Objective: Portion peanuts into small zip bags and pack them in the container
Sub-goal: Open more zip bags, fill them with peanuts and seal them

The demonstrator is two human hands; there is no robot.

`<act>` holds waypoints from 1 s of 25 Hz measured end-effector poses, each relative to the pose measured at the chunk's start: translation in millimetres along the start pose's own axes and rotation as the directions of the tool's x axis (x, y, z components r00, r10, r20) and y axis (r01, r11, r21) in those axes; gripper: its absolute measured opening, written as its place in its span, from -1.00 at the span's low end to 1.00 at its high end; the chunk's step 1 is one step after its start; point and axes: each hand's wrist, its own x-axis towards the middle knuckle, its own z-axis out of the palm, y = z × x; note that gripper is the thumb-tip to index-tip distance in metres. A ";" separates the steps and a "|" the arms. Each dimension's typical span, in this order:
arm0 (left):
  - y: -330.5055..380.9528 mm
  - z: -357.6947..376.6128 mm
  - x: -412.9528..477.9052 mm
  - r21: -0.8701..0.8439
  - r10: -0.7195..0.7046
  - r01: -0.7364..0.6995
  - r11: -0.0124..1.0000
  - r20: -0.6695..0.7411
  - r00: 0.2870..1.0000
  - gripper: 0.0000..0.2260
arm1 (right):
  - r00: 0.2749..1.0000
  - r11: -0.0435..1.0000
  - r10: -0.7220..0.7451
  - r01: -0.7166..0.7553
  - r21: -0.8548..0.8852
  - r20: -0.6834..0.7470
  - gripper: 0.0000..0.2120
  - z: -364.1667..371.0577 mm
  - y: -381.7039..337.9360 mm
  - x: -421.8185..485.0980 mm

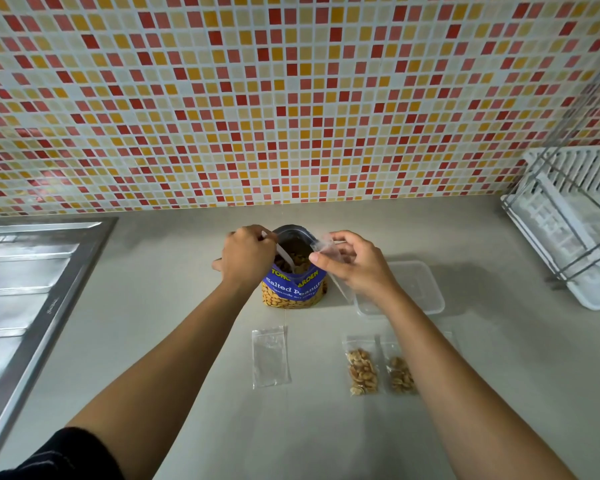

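Observation:
A blue salted peanuts bag [293, 289] stands open on the counter's middle. My left hand [246, 254] grips a white plastic spoon [284, 258] whose bowl dips into the bag's mouth. My right hand [354, 261] pinches a small clear zip bag [326, 245] just right of the opening. A clear plastic container [416, 289] sits to the right, partly behind my right wrist. Nearer me lie an empty zip bag [270, 356] and two filled zip bags [362, 370], [399, 374] of peanuts; my right forearm covers part of the second.
A steel sink drainboard [28, 289] fills the left side. A white dish rack with a wire frame [575, 230] stands at the far right. The mosaic tile wall [291, 98] rises behind the grey counter [174, 306].

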 end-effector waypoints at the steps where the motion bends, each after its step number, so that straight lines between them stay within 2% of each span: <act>1: -0.1 1.6 -2.4 -0.044 -0.003 0.003 0.999 0.002 1.000 -0.81 | 1.000 1.000 0.000 0.000 0.002 0.007 -0.59 -0.3 0.3 0.3; 4: -0.9 2.4 -7.8 -0.169 -0.035 0.034 0.985 -0.001 0.999 -0.82 | 1.000 1.000 0.005 -0.005 0.022 0.022 -0.61 -1.9 -1.0 0.3; 9: -2.8 -2.8 0.3 -0.232 -0.071 0.066 0.971 -0.012 0.997 -0.82 | 0.999 0.996 0.020 -0.023 0.081 0.042 -0.64 -2.6 4.6 2.9; 11: -3.2 -3.4 4.0 -0.319 -0.103 0.103 0.942 0.019 0.995 -0.82 | 0.999 0.995 0.033 -0.037 0.097 0.038 -0.64 -2.5 6.7 5.1; 13: -3.0 -3.7 4.6 -0.418 -0.119 0.137 0.898 0.069 0.991 -0.82 | 0.999 0.994 0.034 -0.038 0.106 0.043 -0.58 -1.0 8.3 7.4; 15: -3.0 -5.3 6.1 -0.478 -0.135 0.165 0.863 0.097 0.986 -0.79 | 0.999 0.990 0.035 -0.036 0.136 0.011 -0.43 -0.8 11.7 9.9; 17: -4.1 -8.4 8.5 -0.522 -0.164 0.193 0.831 0.102 0.981 -0.79 | 0.999 0.988 0.030 -0.023 0.151 -0.040 -0.43 -3.4 12.3 10.2; 20: -7.5 -16.5 13.7 -0.580 -0.203 0.235 0.780 0.121 0.972 -0.77 | 0.996 0.999 -0.013 0.016 0.044 -0.085 -0.57 -8.1 5.0 5.6; 23: -15.5 -27.7 19.4 -0.601 -0.246 0.273 0.751 0.129 0.961 -0.77 | 0.992 0.984 -0.086 0.070 -0.166 -0.090 -0.52 -5.7 -2.5 3.1; 25: -19.4 -35.7 23.1 -0.617 -0.267 0.293 0.731 0.137 0.954 -0.80 | 0.985 0.932 -0.148 0.109 -0.346 -0.087 -0.47 -0.9 -6.3 4.0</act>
